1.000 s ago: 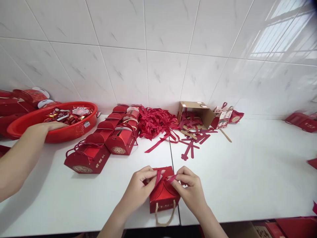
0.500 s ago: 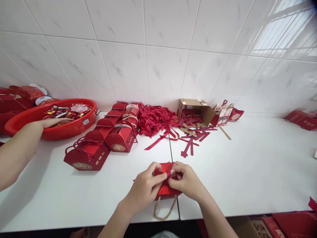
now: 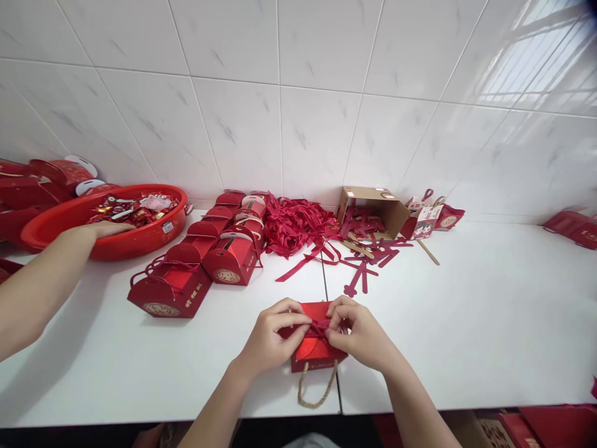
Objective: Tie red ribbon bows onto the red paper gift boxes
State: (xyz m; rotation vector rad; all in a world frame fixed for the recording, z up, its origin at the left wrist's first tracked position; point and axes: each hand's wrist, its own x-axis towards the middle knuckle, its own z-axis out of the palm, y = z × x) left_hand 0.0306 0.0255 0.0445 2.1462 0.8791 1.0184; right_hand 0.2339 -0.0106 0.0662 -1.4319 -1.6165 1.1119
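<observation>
A red gift box (image 3: 313, 351) stands near the table's front edge, its tan rope handle (image 3: 317, 403) drooping toward me. Across its top lies a dark red ribbon (image 3: 319, 328), gathered into what looks like a bow or knot. My left hand (image 3: 277, 333) pinches the ribbon from the left side, thumb and fingers closed. From the right, my right hand (image 3: 357, 330) pinches the other side of the ribbon with bent fingers. The fingertips partly cover the ribbon's ends.
A person's arm (image 3: 51, 280) reaches into a red basin (image 3: 135, 249) of wrapped sweets at left. Red boxes (image 3: 172, 289) stand in rows beside a ribbon pile (image 3: 298, 224). A cardboard box (image 3: 398, 218) spills dark red strips (image 3: 359, 277) onto the white table (image 3: 466, 323).
My hands have drawn apart slightly, and the ribbon between them now shows as a bow-like shape. The whole view has shifted a little. The other person's hand stays in the basin.
</observation>
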